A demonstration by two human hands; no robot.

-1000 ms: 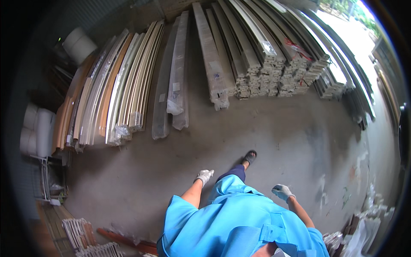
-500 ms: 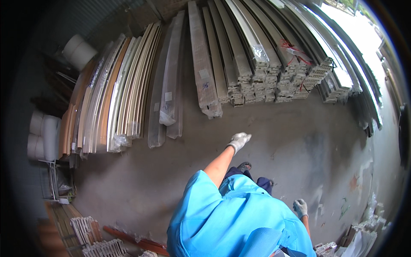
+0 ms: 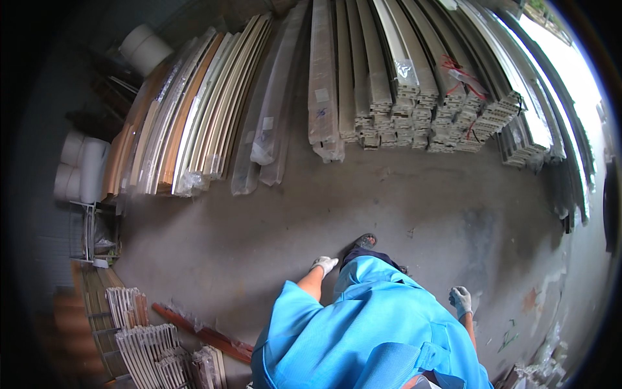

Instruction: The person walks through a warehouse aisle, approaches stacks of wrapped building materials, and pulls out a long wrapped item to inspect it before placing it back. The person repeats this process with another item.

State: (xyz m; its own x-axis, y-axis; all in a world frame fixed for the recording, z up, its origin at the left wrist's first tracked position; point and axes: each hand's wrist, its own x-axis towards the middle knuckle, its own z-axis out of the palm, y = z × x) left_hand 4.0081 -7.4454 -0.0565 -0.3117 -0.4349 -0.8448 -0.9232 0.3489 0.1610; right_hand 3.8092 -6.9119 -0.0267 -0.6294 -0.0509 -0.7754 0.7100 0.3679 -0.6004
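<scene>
Gloved hands above a grey floor, long stock ahead

Closest to me is my blue top (image 3: 372,324). My left hand (image 3: 324,264) and right hand (image 3: 460,300), in pale gloves, hang on either side with fingers bent; I cannot tell whether either is fully closed. Past the top, one dark sandal (image 3: 367,241) stands on the concrete floor (image 3: 402,207), which is dull grey, scuffed and stained, with paler patches to the right. Behind my left side lie a reddish-brown beam (image 3: 204,334) and white slotted pieces (image 3: 146,350).

Ahead, well apart from both hands, plastic-wrapped long bundles (image 3: 322,107) lie between brown and cream boards (image 3: 194,123) on the left and a stack of hollow-ended profiles (image 3: 447,123) on the right. White rolls (image 3: 146,50) sit in the dim left corner; daylight enters through an opening (image 3: 583,55) at far right.
</scene>
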